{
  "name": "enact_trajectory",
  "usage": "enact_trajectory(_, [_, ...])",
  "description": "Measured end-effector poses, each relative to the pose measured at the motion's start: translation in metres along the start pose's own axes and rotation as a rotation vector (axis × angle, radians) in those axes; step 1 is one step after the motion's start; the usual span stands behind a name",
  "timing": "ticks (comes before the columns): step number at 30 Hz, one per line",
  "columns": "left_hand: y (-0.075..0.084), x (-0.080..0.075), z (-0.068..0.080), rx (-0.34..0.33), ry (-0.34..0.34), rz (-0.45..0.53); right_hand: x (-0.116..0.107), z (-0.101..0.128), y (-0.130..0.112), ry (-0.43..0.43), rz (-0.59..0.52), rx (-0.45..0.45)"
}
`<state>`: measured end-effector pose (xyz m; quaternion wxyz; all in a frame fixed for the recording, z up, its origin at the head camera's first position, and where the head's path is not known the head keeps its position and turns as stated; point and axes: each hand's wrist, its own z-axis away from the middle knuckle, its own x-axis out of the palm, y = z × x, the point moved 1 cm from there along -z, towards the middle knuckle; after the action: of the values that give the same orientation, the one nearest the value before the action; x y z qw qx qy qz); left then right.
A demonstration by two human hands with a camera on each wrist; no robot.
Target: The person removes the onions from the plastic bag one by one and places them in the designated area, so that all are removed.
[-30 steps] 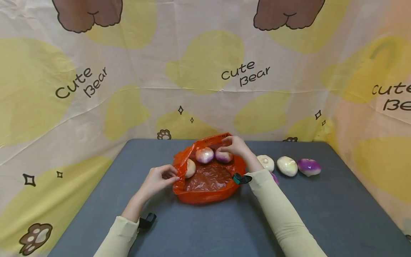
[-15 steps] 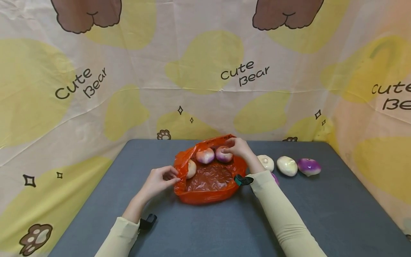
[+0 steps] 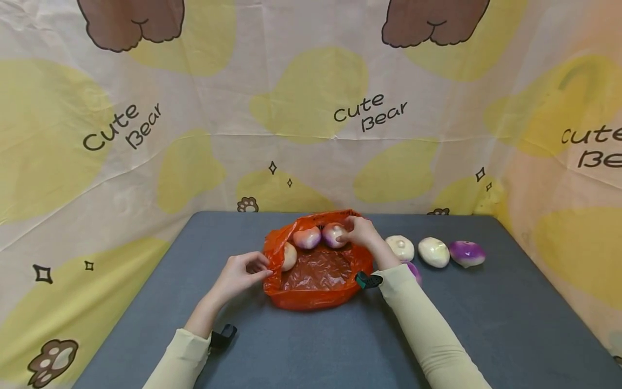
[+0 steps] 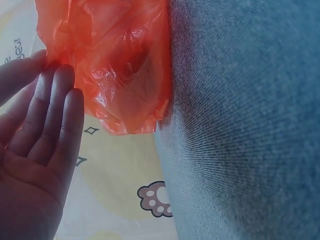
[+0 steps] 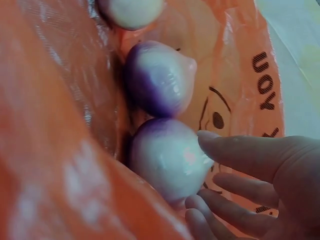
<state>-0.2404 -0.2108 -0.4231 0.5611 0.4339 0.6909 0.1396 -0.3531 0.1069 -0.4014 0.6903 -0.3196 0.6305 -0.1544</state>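
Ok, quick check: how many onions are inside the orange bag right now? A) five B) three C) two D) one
B: the head view shows three onions inside the orange bag, one at its left edge, one in the middle, and one that the right hand touches; the others lie outside on the table.

We count one orange bag (image 3: 316, 281), three turnips inside it (image 3: 307, 237), and four turnips (image 3: 434, 252) on the right.

A grey table (image 3: 146, 302) stands before a cream backdrop (image 3: 301, 81) — yellow blotches, "Cute Bear" lettering.
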Motion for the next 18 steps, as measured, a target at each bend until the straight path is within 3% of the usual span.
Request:
enact_trajectory(9, [-0.001, 0.0, 0.001, 0.002, 0.002, -0.006, 0.013, 0.004, -0.002, -0.013, 0.045, -0.042])
enact_trajectory(18, [-0.001, 0.0, 0.002, 0.01, 0.009, -0.01, 0.019, 0.003, -0.001, -0.023, -0.034, -0.075])
